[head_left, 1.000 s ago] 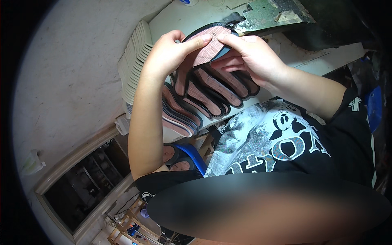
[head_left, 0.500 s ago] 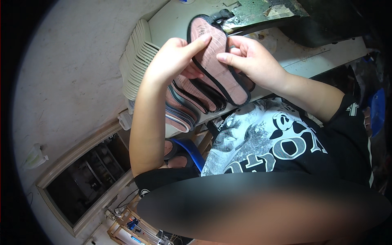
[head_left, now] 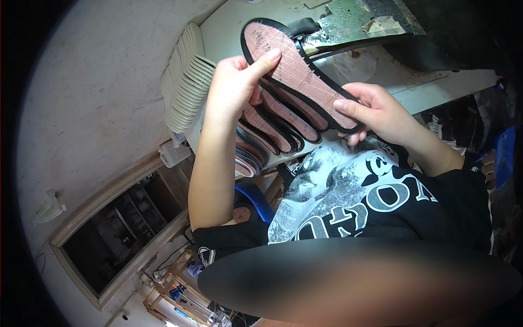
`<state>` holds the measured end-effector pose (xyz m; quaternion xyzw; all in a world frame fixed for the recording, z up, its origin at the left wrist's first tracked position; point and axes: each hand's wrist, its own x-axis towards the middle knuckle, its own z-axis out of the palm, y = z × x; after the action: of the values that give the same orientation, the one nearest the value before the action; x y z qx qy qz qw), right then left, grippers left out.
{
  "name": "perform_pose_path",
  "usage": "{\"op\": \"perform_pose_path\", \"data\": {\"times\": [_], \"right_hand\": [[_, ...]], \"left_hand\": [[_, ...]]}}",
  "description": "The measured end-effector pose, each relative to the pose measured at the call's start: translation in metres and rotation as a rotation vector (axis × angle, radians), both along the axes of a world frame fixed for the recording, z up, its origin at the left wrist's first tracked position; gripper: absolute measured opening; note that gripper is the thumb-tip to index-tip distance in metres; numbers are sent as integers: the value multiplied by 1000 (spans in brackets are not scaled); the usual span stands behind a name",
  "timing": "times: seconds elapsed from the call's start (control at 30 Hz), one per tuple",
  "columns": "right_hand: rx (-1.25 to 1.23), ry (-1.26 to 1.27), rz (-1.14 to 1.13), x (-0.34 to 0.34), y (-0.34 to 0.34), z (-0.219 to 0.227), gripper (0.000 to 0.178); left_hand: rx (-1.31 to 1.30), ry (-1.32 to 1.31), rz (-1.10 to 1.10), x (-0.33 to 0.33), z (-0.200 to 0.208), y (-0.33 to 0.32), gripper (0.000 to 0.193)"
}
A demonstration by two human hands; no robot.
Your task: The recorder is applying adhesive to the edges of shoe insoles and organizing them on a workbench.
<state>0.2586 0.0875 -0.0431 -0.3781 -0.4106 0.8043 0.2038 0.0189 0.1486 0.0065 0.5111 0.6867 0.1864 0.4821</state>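
A long insole [head_left: 298, 68] with a pinkish face, dark handwritten marks and a black edging is held up above the table. My left hand [head_left: 238, 79] is closed on its wider end, thumb lying on the pink face. Around the narrower end my right hand [head_left: 381, 111] is closed, thumb on top and fingers underneath. Below and left of it, several similar pink insoles with dark edges [head_left: 272, 131] lean in a row along the table's near edge; the held insole and my left hand hide part of them.
Stacked cream sole-shaped pieces [head_left: 188, 76] stand against the wall at the left of the pale table [head_left: 223, 35]. A green, worn board [head_left: 348, 27] lies at the back beside a dark curved object [head_left: 436, 38]. A blue chair [head_left: 255, 200] sits below the table edge.
My right hand has slid from the insole's middle down to its narrower end. The insole has tilted further, that end swinging right and its wider end shifting slightly left.
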Motion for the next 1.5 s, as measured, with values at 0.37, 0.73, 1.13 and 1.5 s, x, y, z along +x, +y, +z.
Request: {"op": "perform_pose_path", "data": {"times": [0.37,0.73,1.13,1.5], "right_hand": [[144,229,-167,-72,-2,13,30],[-505,837,139,-101,-22,16,31],[-349,563,139,-148,-57,15,31],[-52,31,77,-200,-90,15,47]], "left_hand": [[205,-838,257,-37,-25,-19,58],[277,-1167,348,-27,-27,-108,40],[556,-423,694,-113,-77,-190,50],[651,-1082,499,-109,-76,-221,69]]}}
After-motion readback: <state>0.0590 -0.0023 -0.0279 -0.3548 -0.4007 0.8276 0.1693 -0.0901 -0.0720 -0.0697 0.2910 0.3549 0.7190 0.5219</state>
